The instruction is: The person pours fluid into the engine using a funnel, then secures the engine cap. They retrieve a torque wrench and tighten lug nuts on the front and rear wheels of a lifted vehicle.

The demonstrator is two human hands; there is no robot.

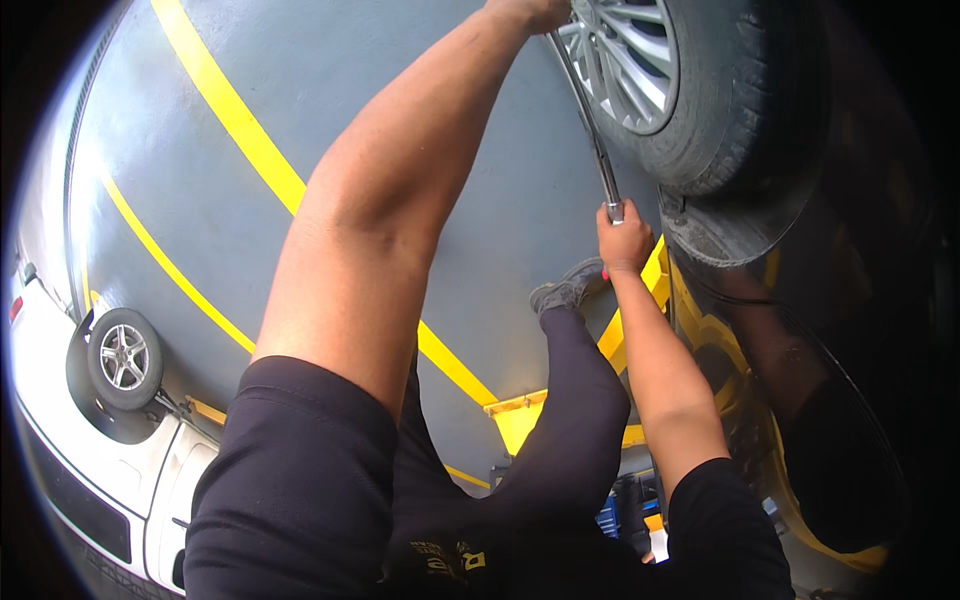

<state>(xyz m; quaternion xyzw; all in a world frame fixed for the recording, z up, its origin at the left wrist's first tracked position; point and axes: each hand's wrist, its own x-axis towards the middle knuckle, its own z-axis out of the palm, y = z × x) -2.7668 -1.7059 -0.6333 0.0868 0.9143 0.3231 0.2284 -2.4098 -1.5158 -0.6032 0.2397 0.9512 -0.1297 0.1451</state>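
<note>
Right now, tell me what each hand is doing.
Left hand: closed on the upper end of the long metal wrench, at the wheel.
Right hand: closed on its lower end.

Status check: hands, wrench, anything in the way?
Left hand at the wheel hub, gripping the wrench head. Right hand shut on the long wrench handle end. Nothing blocking.

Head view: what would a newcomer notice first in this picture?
First, the two bare forearms that reach up the middle: the left hand is at the top edge, by the silver car wheel at the upper right, and the right hand grips the lower end of a long metal bar that runs up to that wheel. Next, the yellow lines across the grey floor, and a white car at the lower left.
</note>
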